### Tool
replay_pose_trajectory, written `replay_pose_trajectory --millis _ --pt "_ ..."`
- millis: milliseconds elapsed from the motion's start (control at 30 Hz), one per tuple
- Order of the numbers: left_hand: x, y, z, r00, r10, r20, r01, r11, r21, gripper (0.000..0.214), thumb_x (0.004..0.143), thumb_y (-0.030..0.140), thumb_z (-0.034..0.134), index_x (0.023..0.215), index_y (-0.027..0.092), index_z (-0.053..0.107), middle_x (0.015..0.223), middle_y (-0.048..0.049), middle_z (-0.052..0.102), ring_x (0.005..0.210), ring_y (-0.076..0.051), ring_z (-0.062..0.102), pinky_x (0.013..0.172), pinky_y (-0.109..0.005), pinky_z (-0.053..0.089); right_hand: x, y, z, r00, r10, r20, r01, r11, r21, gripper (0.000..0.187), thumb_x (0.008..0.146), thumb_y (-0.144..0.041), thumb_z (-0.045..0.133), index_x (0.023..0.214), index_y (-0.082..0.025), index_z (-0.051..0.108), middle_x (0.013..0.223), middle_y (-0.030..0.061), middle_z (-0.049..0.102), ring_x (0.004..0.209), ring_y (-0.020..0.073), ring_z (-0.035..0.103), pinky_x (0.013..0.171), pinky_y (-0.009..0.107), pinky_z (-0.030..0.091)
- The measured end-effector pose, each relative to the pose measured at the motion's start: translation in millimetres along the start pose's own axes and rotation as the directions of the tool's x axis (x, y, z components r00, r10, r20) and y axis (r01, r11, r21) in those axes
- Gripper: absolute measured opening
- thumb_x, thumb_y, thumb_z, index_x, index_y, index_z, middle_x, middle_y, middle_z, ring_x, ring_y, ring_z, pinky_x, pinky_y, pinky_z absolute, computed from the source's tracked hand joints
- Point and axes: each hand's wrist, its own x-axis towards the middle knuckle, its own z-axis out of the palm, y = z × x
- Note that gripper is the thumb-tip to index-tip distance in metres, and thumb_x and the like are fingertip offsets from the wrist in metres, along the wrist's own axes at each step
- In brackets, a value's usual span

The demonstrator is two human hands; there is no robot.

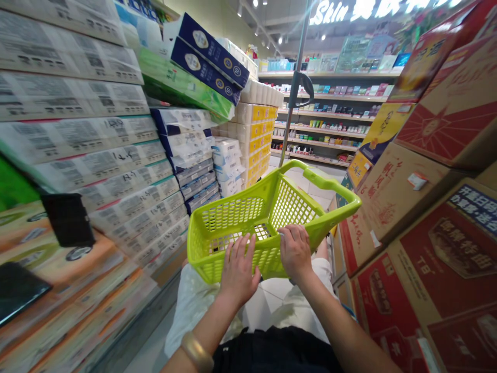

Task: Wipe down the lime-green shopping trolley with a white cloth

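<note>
Fingers of the left hand (237,274) lie fairly straight and slightly spread against the near side of the green basket (229,207), not closed around it. The right hand (295,253) bends its fingers over the near rim, holding it. The perforated plastic basket sits tilted just above the person's white shorts (194,305), its handle (322,180) at the far right end. Between the legs shows a pale tiled floor (267,303). A gold bracelet (197,352) circles the left wrist.

Goods are stacked high on both sides of a narrow aisle. On the left rise wrapped white packs (116,132), with 2 dark-blue packs (212,54) slanting on a green pack (182,77); beyond them is a yellow-and-white stack (258,137). Nearer, a black rectangular object (68,220) rests by orange packs (34,243). Red-and-brown cartons (419,248) line the right. Behind the basket stands a thin pole (289,124) with a grey grip (301,89); whether it joins the basket I cannot tell. Product shelves (330,97) fill the back under a lit sign (345,11) reading "Skin".
</note>
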Motion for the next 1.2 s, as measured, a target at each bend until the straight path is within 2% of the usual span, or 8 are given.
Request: replay_pose_trajectory --millis 200,400,500,700,833,1000,1100,1200 --pt "11 0 7.9 0.995 0.039 0.096 -0.024 0.988 -0.153 0.066 0.074 0.016 0.053 0.138 0.018 0.041 0.126 -0.0125 0.059 0.117 -0.028 0.053 0.104 -0.046 0.036 4 15 -9 0.999 -0.042 0.024 0.041 0.999 0.012 0.024 0.091 -0.014 0.047 0.106 -0.022 0.064 0.103 0.0074 0.061 0.107 0.0234 0.051 0.106 0.042 0.035" --pt "10 -4 7.6 0.993 0.055 0.107 -0.028 0.97 -0.24 0.066 0.072 0.015 0.051 0.138 0.017 0.041 0.124 -0.0116 0.058 0.116 -0.027 0.052 0.101 -0.044 0.037 17 62 -27 0.989 0.062 -0.132 -0.072 0.995 -0.069 0.024 0.092 -0.016 0.045 0.105 -0.02 0.065 0.108 0.0098 0.059 0.111 0.0256 0.05 0.105 0.046 0.036" --pt "9 -1 8.8 0.995 0.036 0.091 -0.012 0.968 -0.252 0.065 0.072 0.015 0.051 0.136 0.018 0.042 0.123 -0.0108 0.059 0.114 -0.027 0.053 0.102 -0.044 0.036 13 51 -21 0.989 0.06 -0.137 -0.067 0.997 -0.047 0.024 0.093 -0.016 0.044 0.104 -0.018 0.065 0.106 0.0104 0.059 0.112 0.0256 0.049 0.106 0.046 0.036" --pt "7 0 6.9 0.995 0.027 0.092 -0.002 0.964 -0.266 0.065 0.069 0.014 0.051 0.134 0.018 0.044 0.123 -0.0101 0.058 0.114 -0.026 0.052 0.102 -0.043 0.035 -3 10 -4 0.995 -0.096 0.02 0.094 0.993 0.074 0.025 0.093 -0.014 0.045 0.109 -0.021 0.063 0.106 0.0073 0.061 0.11 0.0228 0.051 0.107 0.042 0.036" --pt "4 -2 4.7 0.996 0.032 0.085 -0.008 0.963 -0.27 0.065 0.07 0.013 0.05 0.135 0.018 0.044 0.122 -0.0098 0.059 0.113 -0.026 0.053 0.102 -0.043 0.035 3 29 -16 0.998 -0.064 -0.016 0.065 0.998 0.023 0.022 0.095 -0.018 0.046 0.109 -0.021 0.063 0.107 0.0078 0.061 0.109 0.0233 0.052 0.105 0.042 0.037" --pt "-1 1 3.3 0.997 0.022 0.068 -0.002 0.961 -0.277 0.064 0.071 0.014 0.05 0.135 0.019 0.043 0.121 -0.0096 0.059 0.111 -0.027 0.053 0.101 -0.043 0.034 11 60 -31 0.981 0.079 -0.175 -0.089 0.995 -0.052 0.025 0.095 -0.021 0.045 0.11 -0.019 0.065 0.111 0.0106 0.06 0.115 0.026 0.049 0.105 0.046 0.036" --pt "-3 3 2.3 0.998 0.015 0.066 0.004 0.958 -0.285 0.064 0.071 0.014 0.051 0.135 0.019 0.043 0.12 -0.0095 0.059 0.111 -0.027 0.053 0.101 -0.044 0.034 6 48 -26 0.972 0.101 -0.213 -0.11 0.994 -0.028 0.025 0.095 -0.02 0.044 0.11 -0.018 0.064 0.11 0.0111 0.06 0.116 0.0263 0.049 0.107 0.049 0.034" --pt "-4 3 1.7 0.998 0.015 0.063 0.004 0.956 -0.293 0.064 0.071 0.014 0.051 0.135 0.021 0.043 0.12 -0.0094 0.059 0.111 -0.028 0.053 0.101 -0.045 0.033 -4 24 -16 0.991 0.01 -0.132 -0.004 0.999 0.045 0.026 0.094 -0.017 0.045 0.112 -0.02 0.063 0.109 0.0095 0.06 0.117 0.0249 0.05 0.109 0.049 0.033"
